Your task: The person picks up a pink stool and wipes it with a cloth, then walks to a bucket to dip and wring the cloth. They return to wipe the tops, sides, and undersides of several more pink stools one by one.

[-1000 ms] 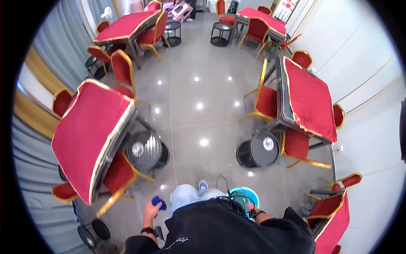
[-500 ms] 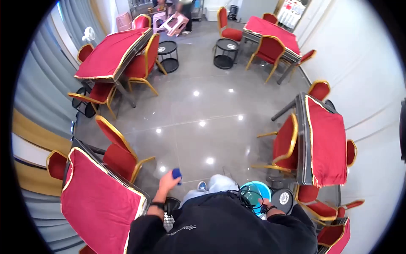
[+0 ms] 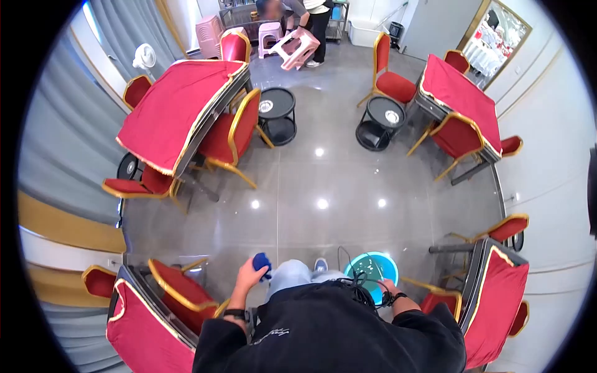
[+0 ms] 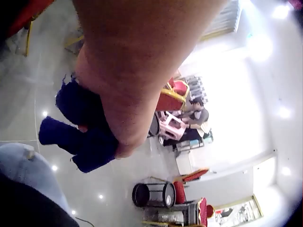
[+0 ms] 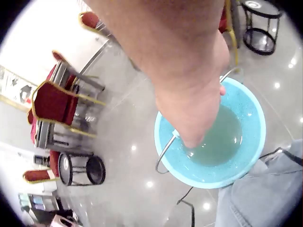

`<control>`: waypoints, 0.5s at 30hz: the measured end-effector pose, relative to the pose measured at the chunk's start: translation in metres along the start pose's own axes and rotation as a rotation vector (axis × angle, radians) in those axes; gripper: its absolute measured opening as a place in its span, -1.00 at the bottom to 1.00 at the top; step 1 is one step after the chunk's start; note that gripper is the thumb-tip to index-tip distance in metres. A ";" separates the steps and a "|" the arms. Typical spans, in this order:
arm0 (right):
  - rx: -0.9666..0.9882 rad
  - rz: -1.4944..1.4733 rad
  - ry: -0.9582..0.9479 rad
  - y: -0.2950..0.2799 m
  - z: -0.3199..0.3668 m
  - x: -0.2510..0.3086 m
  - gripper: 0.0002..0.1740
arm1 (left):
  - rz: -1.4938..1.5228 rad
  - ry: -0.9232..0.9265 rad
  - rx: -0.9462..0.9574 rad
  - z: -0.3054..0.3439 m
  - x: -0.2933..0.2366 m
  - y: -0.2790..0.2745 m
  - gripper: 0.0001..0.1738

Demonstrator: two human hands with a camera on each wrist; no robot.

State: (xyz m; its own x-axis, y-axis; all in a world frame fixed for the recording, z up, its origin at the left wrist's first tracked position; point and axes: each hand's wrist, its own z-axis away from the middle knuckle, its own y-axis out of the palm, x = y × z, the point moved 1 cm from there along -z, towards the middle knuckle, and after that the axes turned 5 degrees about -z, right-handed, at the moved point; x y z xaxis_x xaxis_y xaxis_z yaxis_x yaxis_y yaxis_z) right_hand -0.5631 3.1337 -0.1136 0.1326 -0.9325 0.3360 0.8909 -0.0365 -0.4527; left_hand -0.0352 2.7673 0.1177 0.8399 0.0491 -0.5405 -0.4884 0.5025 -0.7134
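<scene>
My left hand (image 3: 247, 275) grips a bunched dark blue cloth (image 3: 262, 263), out to the left of my leg. Up close in the left wrist view, folds of the cloth (image 4: 78, 146) hang below the fingers. On the other side my right hand (image 5: 194, 113) holds a light blue bucket (image 5: 258, 137) by its wire handle (image 5: 162, 155). Murky greenish water (image 5: 220, 146) fills the lower part of the bucket, which hangs beside my right leg. Black cables (image 3: 356, 280) dangle from my front over the bucket's near side.
Red-covered tables (image 3: 177, 112) with red chairs (image 3: 233, 137) line both sides of the grey tiled floor (image 3: 298, 224). Black round side tables (image 3: 380, 118) stand ahead on each side. At the far end a person (image 3: 305, 18) bends over a pink stool (image 3: 298, 50).
I have walked forward: the nearest tables slide back past me, and the far tables and the person appear closer. The cloth and bucket stay in my hands.
</scene>
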 end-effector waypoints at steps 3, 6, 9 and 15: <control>0.002 0.102 0.009 -0.065 -0.065 0.133 -0.13 | 0.093 -0.067 -0.117 -0.064 -0.015 -0.033 -0.28; -0.006 0.151 -0.020 -0.118 -0.142 0.245 -0.13 | 0.177 -0.144 -0.134 -0.146 -0.048 -0.063 -0.31; 0.067 0.140 -0.012 -0.172 -0.198 0.376 -0.14 | 0.155 -0.074 -0.100 -0.254 -0.098 -0.094 -0.34; -0.106 0.123 -0.221 -0.243 -0.267 0.616 -0.36 | 0.092 0.083 -0.008 -0.472 -0.250 -0.166 -0.32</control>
State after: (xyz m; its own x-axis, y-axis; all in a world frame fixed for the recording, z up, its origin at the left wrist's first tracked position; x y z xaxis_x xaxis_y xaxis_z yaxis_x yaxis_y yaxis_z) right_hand -0.8144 2.4723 -0.0171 0.3385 -0.8318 0.4398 0.8133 0.0236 -0.5814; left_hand -0.2757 2.2640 0.1604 0.7691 0.0230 -0.6387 -0.5648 0.4921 -0.6624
